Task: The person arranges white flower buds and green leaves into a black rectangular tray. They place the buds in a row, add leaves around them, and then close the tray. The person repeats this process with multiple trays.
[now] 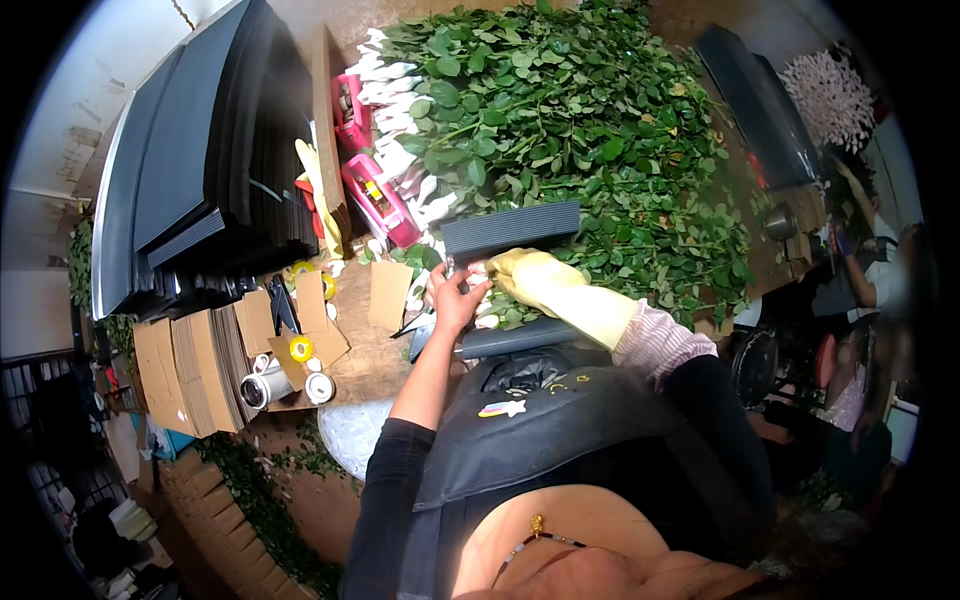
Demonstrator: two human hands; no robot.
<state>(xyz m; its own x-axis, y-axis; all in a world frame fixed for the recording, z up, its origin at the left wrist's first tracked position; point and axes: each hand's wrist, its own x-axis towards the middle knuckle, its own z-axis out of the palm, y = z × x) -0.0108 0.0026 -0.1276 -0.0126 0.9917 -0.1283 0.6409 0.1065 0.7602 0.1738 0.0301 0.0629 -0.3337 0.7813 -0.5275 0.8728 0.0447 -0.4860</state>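
A broad heap of leafy stems (580, 130) fills the upper middle of the frame; at its lower edge, near the centre, a dark ridged sheet (512, 230) sits just above the gloved right hand (532, 280) and bare left hand (453, 298), which meet beside small pale flower heads (487, 321). The left fingers curl inward and the right ones point toward them, but whether either grips a head I cannot tell; light, even pressure should align the heads without bruising.

A black, ribbed, rectangular sheet (511, 231) stands raised behind pale, slender-tipped flower heads (487, 322) lying near the wooden worktop's (375, 365) front edge.
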